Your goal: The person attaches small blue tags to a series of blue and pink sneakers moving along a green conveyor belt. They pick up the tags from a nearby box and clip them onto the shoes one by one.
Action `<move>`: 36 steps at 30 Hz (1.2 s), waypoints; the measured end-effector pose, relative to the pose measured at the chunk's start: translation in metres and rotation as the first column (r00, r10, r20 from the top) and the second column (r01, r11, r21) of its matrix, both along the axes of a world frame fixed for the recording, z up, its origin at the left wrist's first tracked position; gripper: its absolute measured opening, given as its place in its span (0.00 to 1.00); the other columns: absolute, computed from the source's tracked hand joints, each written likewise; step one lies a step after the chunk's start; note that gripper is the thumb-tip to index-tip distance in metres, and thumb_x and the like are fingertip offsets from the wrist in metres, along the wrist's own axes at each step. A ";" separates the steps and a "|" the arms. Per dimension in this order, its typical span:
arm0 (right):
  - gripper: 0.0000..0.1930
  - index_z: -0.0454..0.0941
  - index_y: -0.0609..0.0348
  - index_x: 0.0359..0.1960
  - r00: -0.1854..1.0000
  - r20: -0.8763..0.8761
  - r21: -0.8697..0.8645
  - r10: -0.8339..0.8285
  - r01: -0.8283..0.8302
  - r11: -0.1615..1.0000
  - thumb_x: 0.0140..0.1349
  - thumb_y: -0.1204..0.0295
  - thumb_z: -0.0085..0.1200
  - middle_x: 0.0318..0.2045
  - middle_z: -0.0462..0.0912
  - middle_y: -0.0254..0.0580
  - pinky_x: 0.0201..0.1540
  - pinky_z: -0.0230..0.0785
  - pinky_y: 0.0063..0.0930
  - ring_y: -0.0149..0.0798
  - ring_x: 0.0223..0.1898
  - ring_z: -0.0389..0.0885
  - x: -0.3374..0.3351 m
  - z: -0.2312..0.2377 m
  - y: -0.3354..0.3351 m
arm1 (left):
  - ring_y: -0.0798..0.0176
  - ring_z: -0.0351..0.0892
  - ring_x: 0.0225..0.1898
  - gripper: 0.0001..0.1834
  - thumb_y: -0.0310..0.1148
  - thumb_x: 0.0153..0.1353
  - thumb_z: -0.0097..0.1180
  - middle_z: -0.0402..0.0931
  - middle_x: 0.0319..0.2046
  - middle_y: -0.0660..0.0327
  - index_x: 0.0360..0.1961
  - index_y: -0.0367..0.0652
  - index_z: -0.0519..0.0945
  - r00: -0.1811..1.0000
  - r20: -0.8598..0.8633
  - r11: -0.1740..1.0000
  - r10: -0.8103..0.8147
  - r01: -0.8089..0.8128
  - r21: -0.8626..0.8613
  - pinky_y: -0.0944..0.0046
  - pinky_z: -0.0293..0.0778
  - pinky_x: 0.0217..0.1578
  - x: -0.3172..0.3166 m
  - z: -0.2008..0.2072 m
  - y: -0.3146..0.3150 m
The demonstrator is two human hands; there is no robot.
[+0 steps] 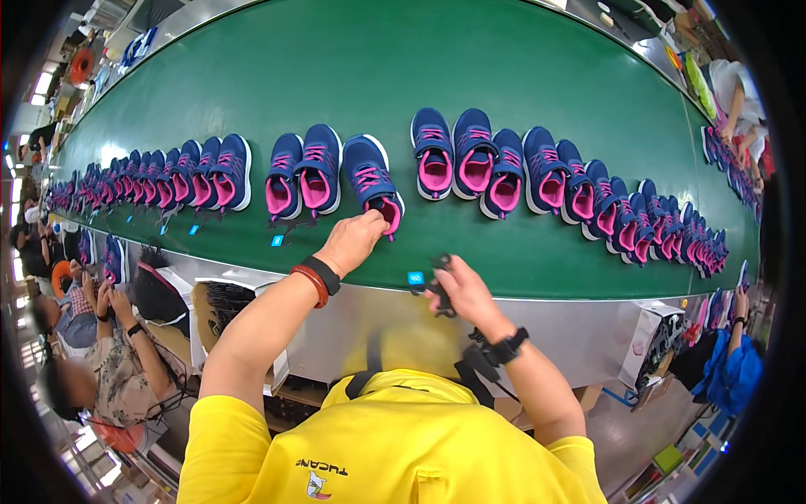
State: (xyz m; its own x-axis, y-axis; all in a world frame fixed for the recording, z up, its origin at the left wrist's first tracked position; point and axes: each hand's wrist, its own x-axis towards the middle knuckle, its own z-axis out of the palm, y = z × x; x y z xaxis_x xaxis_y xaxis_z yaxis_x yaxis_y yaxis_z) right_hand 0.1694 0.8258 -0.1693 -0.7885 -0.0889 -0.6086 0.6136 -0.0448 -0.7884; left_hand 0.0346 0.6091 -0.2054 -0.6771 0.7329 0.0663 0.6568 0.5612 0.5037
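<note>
A: Widest of all, the long, smooth green bench (478, 67), and along it a line of navy fabric shoes with pink linings and white soles (548, 172). Packed tight at both ends!

B: So a careless sideways sweep there could knock one shoe into the next.

A: Now the near one: a single navy shoe with pink laces (366, 164), on the bench, just beside a matching navy-and-pink pair (316, 172).

B: And who has it?

A: The left hand (351, 244), fingers pinching the heel end! If that grip twists, I'd say the toe swings into the pair; squeeze too hard and the heel could buckle.

B: The right hand (462, 290)?

A: Curled around a small black object (442, 277), too blurred to name. It's near the bench's front edge, so a loose grip could send it to the floor.

B: And smallest, a square blue-and-white tag (416, 278), right by it!

A: Attached or not, I can't tell. If it dangles, it could snag on a shoe.
</note>
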 end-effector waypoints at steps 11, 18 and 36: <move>0.08 0.69 0.64 0.39 0.985 -0.162 0.011 -0.065 0.068 0.998 0.68 0.71 0.45 0.25 0.78 0.45 0.24 0.70 0.28 0.33 0.18 0.77 -0.038 -0.038 -0.052 | 0.54 0.80 0.34 0.10 0.27 0.51 0.55 0.75 0.34 0.60 0.37 0.47 0.77 0.999 -0.028 0.999 -0.035 0.036 0.029 0.57 0.77 0.29 -0.003 -0.011 0.006; 0.13 0.75 0.66 0.39 0.908 -0.091 0.152 0.408 -0.393 0.907 0.69 0.68 0.41 0.14 0.73 0.39 0.15 0.66 0.23 0.30 0.12 0.72 -0.079 -0.016 -0.051 | 0.51 0.80 0.34 0.09 0.31 0.56 0.49 0.75 0.31 0.58 0.38 0.44 0.75 0.995 -0.096 0.998 -0.006 -0.001 -0.069 0.54 0.76 0.30 -0.021 -0.005 -0.008; 0.14 0.72 0.56 0.40 0.505 -0.295 0.950 0.811 0.065 0.305 0.51 0.74 0.59 0.35 0.76 0.44 0.38 0.73 0.41 0.50 0.39 0.78 -0.142 -0.025 -0.004 | 0.46 0.79 0.43 0.19 0.23 0.54 0.46 0.78 0.40 0.50 0.47 0.48 0.79 0.939 0.210 0.962 0.271 -0.259 -0.083 0.51 0.75 0.42 0.006 0.011 -0.035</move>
